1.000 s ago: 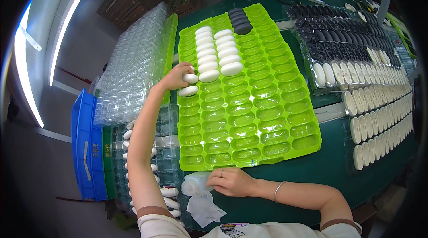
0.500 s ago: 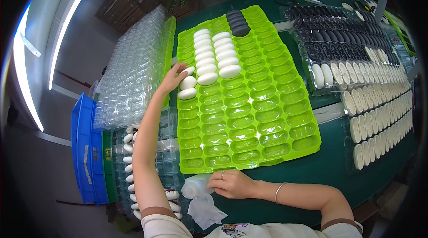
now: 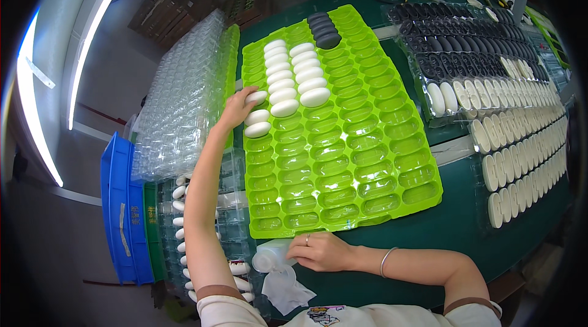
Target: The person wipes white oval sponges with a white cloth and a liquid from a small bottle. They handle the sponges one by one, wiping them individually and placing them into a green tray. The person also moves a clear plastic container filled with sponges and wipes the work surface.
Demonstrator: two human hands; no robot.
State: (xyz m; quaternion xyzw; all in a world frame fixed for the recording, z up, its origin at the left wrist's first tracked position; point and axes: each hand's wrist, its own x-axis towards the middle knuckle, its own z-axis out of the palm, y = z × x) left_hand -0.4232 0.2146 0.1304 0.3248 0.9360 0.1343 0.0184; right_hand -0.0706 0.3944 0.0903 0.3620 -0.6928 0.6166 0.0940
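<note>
A bright green tray (image 3: 334, 204) of oval pockets lies on the table before me. Rows of smooth white oval shells (image 3: 283, 108) fill some of its pockets on the left side. At the tray's left edge, my left hand (image 3: 237, 108) is closed on one white oval shell (image 3: 256, 98), thumb and fingers on its left end. Two more shells lie just nearer to me. By the tray's near edge my right hand (image 3: 321, 251) is curled against a translucent plastic bottle (image 3: 267, 259), its fingertips partly hidden. A crumpled white cloth (image 3: 288, 290) lies under the bottle.
Several dark shells (image 3: 324, 30) sit at the tray's far end. Clear trays (image 3: 180, 94) are stacked at left, by a blue crate (image 3: 124, 217). A clear tray (image 3: 236, 195) with white pieces lies under my left arm. Black parts (image 3: 450, 48) and cream parts (image 3: 508, 171) line the right.
My left hand has shifted slightly, and the shell in its fingers shows more fully, lying flatter at the tray's edge. The right hand keeps its place by the bottle.
</note>
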